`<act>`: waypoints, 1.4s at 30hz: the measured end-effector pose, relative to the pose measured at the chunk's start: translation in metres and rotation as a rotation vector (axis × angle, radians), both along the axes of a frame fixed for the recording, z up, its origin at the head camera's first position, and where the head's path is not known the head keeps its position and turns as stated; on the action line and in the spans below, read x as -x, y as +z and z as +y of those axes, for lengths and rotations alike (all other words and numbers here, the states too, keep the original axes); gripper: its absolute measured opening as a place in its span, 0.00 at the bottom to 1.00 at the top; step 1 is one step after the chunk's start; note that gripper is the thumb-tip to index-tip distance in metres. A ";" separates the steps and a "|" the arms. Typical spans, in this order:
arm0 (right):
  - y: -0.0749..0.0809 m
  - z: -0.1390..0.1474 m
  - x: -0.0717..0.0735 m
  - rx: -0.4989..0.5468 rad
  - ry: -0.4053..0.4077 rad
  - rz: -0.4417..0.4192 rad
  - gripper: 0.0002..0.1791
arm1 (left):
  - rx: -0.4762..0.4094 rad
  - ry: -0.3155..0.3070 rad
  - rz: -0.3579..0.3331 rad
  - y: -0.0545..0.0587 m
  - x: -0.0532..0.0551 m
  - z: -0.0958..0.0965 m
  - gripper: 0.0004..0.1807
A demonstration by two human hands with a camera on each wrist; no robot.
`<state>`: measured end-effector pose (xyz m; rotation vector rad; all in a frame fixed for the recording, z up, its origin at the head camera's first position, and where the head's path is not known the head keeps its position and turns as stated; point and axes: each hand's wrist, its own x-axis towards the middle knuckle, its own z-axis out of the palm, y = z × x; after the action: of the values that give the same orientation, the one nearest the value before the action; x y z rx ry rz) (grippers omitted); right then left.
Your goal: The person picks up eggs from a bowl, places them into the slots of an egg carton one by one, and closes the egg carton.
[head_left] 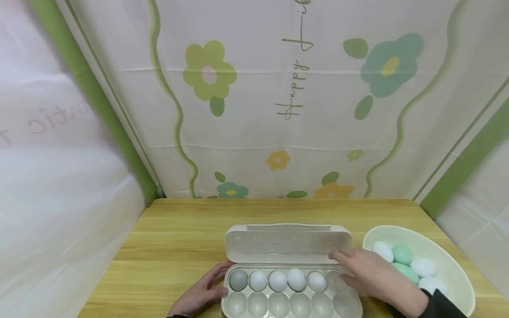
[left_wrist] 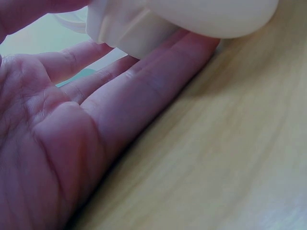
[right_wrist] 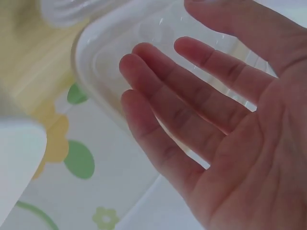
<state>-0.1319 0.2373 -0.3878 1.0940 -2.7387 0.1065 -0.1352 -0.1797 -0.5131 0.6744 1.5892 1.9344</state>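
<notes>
A white cloth (head_left: 47, 212) hangs at the far left beside the wooden table (head_left: 171, 247), and a flower-printed cloth (head_left: 246, 128) rises behind its far edge. The left hand (head_left: 200, 289) lies against the left end of the egg carton (head_left: 292, 299), its fingers long and nearly straight along the side, touching rather than wrapped round it. The carton sits at the near middle of the table, its lid (head_left: 288, 245) tipped back on the far side. In the far row, from left to right, come a grey-green egg (head_left: 238, 280) and four white eggs (head_left: 278, 281), each in its own cup. Over the carton's right end is the right hand (head_left: 367, 274), loosely open with nothing in its grasp; whether its fingertips touch the lid I cannot tell. At the right, partly behind that wrist, stands a pale oval bowl (head_left: 453, 269) with more white eggs (head_left: 423, 267) and green eggs (head_left: 402, 254) in it
</notes>
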 end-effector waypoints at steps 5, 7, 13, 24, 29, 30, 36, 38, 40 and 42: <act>0.006 0.011 0.004 -0.001 -0.007 0.035 0.23 | -0.004 -0.005 0.000 0.000 0.000 -0.001 0.29; 0.008 0.014 0.006 -0.001 -0.012 0.052 0.22 | -0.005 -0.008 -0.001 -0.001 0.001 -0.001 0.29; 0.014 0.021 0.010 -0.028 -0.060 0.030 0.21 | -0.014 -0.019 -0.002 -0.001 0.001 -0.001 0.29; 0.019 0.038 0.014 -0.021 -0.069 -0.010 0.19 | 0.026 -0.008 -0.054 0.000 0.002 -0.003 0.29; 0.019 0.040 0.013 -0.012 -0.071 0.004 0.19 | 0.043 -0.002 -0.055 0.000 0.002 -0.003 0.29; 0.019 0.040 0.013 -0.012 -0.072 0.004 0.19 | 0.045 -0.002 -0.054 0.000 0.002 -0.003 0.29; 0.019 0.043 0.012 -0.020 -0.079 -0.016 0.20 | 0.042 -0.004 -0.053 0.002 0.001 -0.001 0.29; 0.020 0.044 0.011 -0.020 -0.085 -0.020 0.20 | 0.039 -0.007 -0.053 0.002 0.001 -0.001 0.28; 0.020 0.046 0.011 -0.021 -0.092 -0.014 0.20 | 0.037 -0.009 -0.048 0.002 0.001 -0.002 0.28; 0.020 0.049 0.011 -0.021 -0.100 -0.006 0.21 | 0.036 -0.013 -0.044 0.001 0.002 -0.002 0.28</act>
<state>-0.1426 0.2865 -0.3674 0.9618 -2.8000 0.0668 -0.1368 -0.1818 -0.5125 0.6219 1.5853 1.8943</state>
